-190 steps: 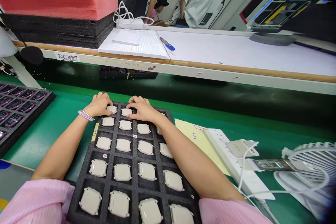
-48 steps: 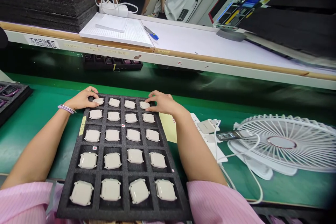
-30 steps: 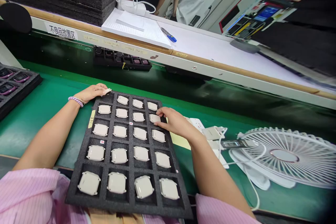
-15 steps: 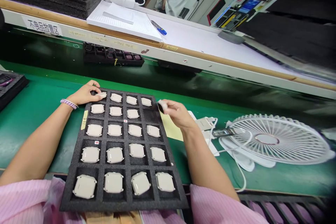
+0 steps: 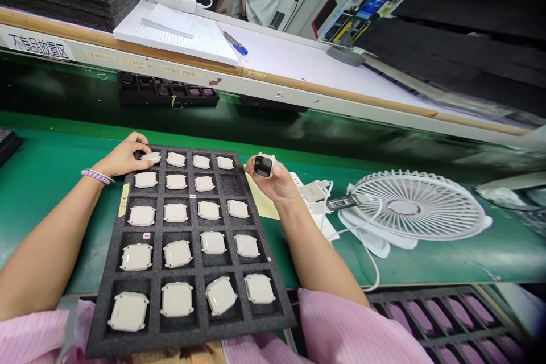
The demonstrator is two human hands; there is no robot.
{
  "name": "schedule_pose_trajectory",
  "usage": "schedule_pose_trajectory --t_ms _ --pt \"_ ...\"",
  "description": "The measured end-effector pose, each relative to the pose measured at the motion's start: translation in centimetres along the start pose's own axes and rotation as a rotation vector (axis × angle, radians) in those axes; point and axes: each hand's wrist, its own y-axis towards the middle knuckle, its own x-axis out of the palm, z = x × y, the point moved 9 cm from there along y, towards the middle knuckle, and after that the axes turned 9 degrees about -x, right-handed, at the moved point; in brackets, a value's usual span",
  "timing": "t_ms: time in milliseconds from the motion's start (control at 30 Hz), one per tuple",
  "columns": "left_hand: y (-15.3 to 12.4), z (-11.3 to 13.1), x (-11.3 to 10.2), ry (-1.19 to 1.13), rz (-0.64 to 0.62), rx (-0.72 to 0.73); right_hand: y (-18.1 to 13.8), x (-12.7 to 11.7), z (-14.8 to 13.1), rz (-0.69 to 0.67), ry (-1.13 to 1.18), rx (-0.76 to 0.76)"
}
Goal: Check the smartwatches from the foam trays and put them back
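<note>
A black foam tray (image 5: 155,290) leans toward me, its compartments filled with several pale cream watch cases (image 5: 177,300), most lying back side up. At its far left corner, my left hand (image 5: 120,157) pinches a watch case (image 5: 151,157) tilted up in the corner compartment. Beyond the tray's right edge, my right hand (image 5: 279,185) holds another watch case (image 5: 263,165) raised, its dark inner face toward me. The compartment (image 5: 231,184) second from the far end in the right column has no case in it.
To the right stand a white fan (image 5: 403,207) and a white power strip (image 5: 318,216) with cables. Yellow paper (image 5: 263,199) lies beside the tray. Purple pieces fill a tray (image 5: 430,310) at lower right. A shelf (image 5: 290,96) crosses ahead, holding a notepad (image 5: 179,40) and blue pen (image 5: 235,43).
My right hand has turned the watch case so that its dark inner face shows to me. My left hand stays at the tray's far left corner. The whole view has shifted.
</note>
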Motion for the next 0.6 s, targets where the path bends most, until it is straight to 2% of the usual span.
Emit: schedule_pose_trajectory --t_ms 367,433,533,600 --pt "0.0 -0.2 -0.2 -0.100 0.017 -0.015 0.0 0.0 0.4 -0.011 0.012 -0.001" --pt "0.0 -0.9 -0.4 -0.273 0.025 -0.073 -0.1 0.0 0.5 -0.007 0.026 0.005" --pt "-0.1 -2.2 -1.0 -0.722 0.063 -0.156 -0.1 0.0 0.5 0.010 0.071 0.010" --pt "-0.2 -2.7 -1.3 -0.919 0.096 -0.163 -0.2 0.0 0.5 0.031 0.124 0.013"
